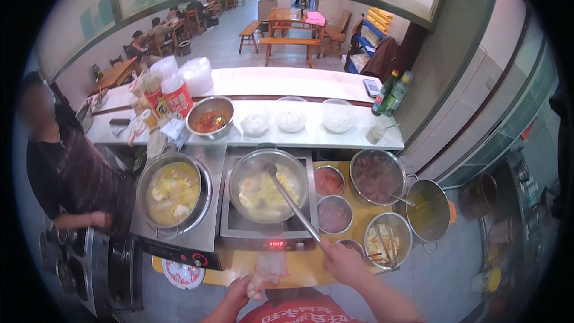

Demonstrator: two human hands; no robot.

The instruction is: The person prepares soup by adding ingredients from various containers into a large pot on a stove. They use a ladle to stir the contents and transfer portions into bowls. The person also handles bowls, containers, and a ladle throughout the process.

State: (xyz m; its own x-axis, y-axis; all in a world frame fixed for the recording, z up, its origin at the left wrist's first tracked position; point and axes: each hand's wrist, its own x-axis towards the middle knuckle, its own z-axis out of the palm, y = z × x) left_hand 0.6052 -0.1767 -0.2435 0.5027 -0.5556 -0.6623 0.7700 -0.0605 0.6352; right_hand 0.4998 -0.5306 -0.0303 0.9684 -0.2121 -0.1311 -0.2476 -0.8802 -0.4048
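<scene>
My right hand point(341, 258) grips the handle of a long metal ladle point(298, 213), whose bowl end rests in a steaming steel pot point(233, 197) of pale broth with eggs point(248, 187). That pot stands on an induction cooker point(269, 232) with a lit red display. My left hand point(240, 289) is low at the front edge of the yellow table and holds a crumpled pale cloth point(260, 283). A flat folded cloth point(272, 264) lies on the table just beyond it. To the left, a second steel pot point(142, 202) of yellowish soup sits on another cooker point(197, 244).
Right of the cookers stand pots of dark meat point(377, 177), red sauce point(328, 180) and fried eggs point(383, 242), and a tall soup pot point(428, 211). Bowls of white noodles point(339, 117) line the white counter point(282, 139). A co-worker point(85, 175) stands at the left.
</scene>
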